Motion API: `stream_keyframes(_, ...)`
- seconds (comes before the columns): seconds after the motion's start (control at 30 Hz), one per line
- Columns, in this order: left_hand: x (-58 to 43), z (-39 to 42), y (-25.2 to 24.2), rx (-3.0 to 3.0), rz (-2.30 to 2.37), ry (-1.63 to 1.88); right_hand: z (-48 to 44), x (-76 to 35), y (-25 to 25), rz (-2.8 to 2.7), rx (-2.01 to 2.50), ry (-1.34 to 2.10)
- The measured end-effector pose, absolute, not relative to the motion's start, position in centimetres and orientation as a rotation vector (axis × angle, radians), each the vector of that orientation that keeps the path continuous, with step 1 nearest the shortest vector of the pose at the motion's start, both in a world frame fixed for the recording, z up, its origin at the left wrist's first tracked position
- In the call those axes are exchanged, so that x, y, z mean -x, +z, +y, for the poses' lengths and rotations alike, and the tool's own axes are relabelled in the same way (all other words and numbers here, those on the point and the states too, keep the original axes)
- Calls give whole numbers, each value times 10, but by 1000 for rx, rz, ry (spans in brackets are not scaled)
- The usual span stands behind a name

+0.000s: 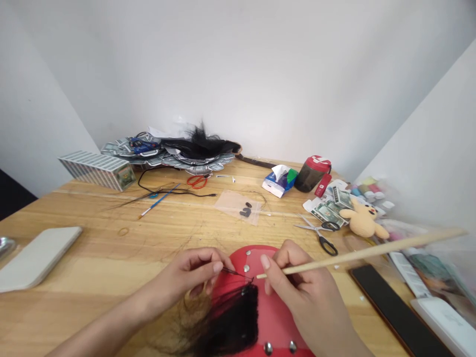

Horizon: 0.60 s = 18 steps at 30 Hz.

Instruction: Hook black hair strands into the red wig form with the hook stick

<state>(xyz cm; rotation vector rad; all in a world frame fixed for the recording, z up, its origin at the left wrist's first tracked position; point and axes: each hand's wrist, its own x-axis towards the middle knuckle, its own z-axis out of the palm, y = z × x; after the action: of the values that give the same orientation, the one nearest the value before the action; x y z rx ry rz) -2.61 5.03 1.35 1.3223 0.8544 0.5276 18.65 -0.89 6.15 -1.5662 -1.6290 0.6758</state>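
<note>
My left hand [201, 270] pinches a thin strand of black hair [234, 272] between thumb and forefinger, stretched toward the right. In a pen-like grip, my right hand [297, 282] holds a long thin wooden stick [372, 251], its narrow end close to the strand. Any fine point on that end is too small to make out. Below both hands lies a rounded red block [275, 317] with several silver studs. A dense patch of black hair [238, 322] covers its left part, loose ends fanning left. A paler see-through sheet seems to lie on the red surface.
Scissors [322, 233], a yellow plush toy [363, 218] and a black phone [397, 307] are at the right. Behind stand a tissue pack [279, 181] and a red-lidded jar [313, 173]. A plastic bag [240, 207], paintbrush [158, 202] and white case [39, 258] lie further left.
</note>
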Motion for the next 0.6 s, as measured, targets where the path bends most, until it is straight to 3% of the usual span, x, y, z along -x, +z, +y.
stream_keyframes(0.6,83,94,8,-1398,764,215,-11,-187,59,-1586,1506,778)
